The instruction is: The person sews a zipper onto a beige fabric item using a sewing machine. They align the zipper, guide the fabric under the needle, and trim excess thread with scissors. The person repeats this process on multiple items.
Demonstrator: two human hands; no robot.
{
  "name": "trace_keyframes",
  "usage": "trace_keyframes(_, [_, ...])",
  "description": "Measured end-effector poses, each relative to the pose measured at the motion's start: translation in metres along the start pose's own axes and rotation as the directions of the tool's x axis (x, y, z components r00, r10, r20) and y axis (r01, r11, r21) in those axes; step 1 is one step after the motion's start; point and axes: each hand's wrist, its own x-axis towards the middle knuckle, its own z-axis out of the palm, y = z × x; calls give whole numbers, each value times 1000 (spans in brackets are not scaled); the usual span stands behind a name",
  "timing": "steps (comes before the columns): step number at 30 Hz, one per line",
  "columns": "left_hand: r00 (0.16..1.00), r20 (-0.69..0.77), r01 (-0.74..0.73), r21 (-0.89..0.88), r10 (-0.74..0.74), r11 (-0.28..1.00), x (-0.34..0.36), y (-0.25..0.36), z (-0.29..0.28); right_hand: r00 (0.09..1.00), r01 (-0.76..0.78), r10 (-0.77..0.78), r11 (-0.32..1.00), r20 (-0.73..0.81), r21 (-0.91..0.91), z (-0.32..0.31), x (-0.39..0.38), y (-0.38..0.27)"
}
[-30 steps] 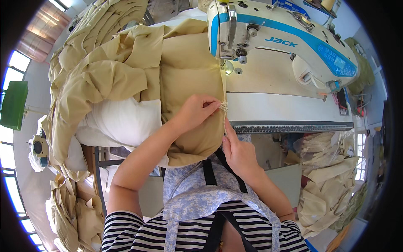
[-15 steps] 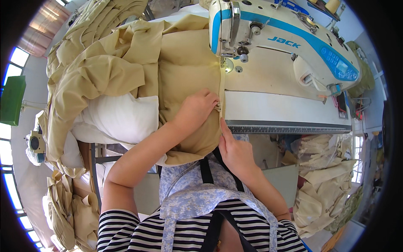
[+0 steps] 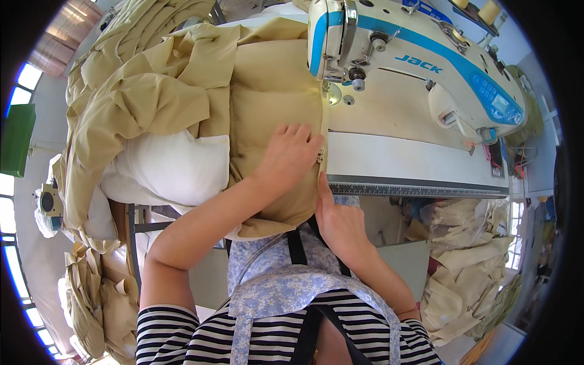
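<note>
A beige padded fabric panel (image 3: 264,91) lies on the sewing table, its right edge carrying a zipper (image 3: 322,121) that runs up under the presser foot (image 3: 326,90). My left hand (image 3: 286,158) rests on the panel, fingers slightly bent and spread, its right side against the zipper slider (image 3: 319,155). Just below, my right hand (image 3: 337,225) grips the zipped edge, index finger stretched along the tape and the other fingers curled, partly hidden. The white sewing machine (image 3: 413,55) with blue trim stands above and right of my hands.
Bunched beige cloth (image 3: 115,103) and white padding (image 3: 164,167) lie to the left. A ruler strip (image 3: 413,187) lines the table's front edge. Beige fabric piles (image 3: 462,280) sit below right and lower left (image 3: 91,298). A green board (image 3: 17,140) stands far left.
My left hand has gone from pinching at the slider to lying flatter and a little higher on the panel. My right hand has slipped slightly left and down along the edge.
</note>
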Motion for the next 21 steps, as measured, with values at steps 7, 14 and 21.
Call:
trace_keyframes(7, [996, -33, 82, 0, -82, 997, 3, -4, 7, 1000, 13, -13, 999, 8, 30, -5, 0, 1])
trace_keyframes(14, [971, -83, 227, 36, -223, 973, 54, -27, 31, 1000, 17, -18, 1000, 12, 10, -4, -1, 0])
trace_keyframes(21, [920, -84, 389, 95, -382, 916, 89, -64, 85, 999, 32, -32, 999, 4, 5, -4, -2, 1])
